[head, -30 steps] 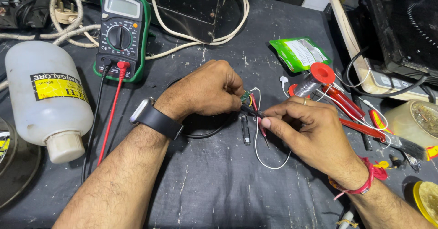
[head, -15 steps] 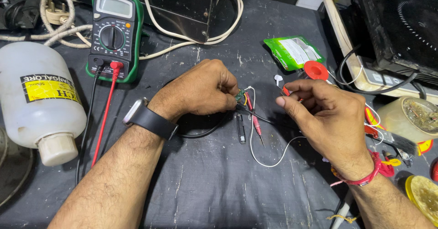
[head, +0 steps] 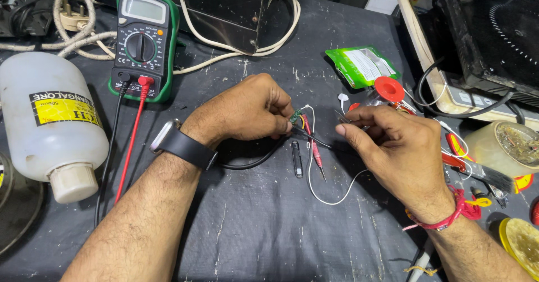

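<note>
On the dark scuffed bench top [head: 269, 231], open room only in the near middle, below the hands; crowded everywhere else. At the left edge, a white plastic bottle [head: 48, 122] lying on its side, cut off by the frame beside a dark round dish [head: 17, 214]. At the back, a green multimeter [head: 143, 43] with red and black leads running down toward the near edge, and a metal box [head: 224, 7] ringed by cream cable. At the right, a green pouch [head: 362, 66], a red-capped solder spool [head: 388, 90], a black appliance [head: 494, 29] and a cluttered heap of tools, partly out of frame.

Small green circuit board [head: 295, 116] mostly hidden behind the left hand [head: 247, 110]; hard to make out beyond its corner and thin wires. Left hand curled knuckles-up, fingertips pinched shut on the board, wrist with a black watch. Right hand [head: 393, 147] just beside, palm down, thumb and forefinger closed on fine tweezers [head: 341, 116] pointing toward the board. Below, a red probe [head: 314, 150], a small black stick [head: 296, 158] and a looping white wire [head: 331, 195]
</note>
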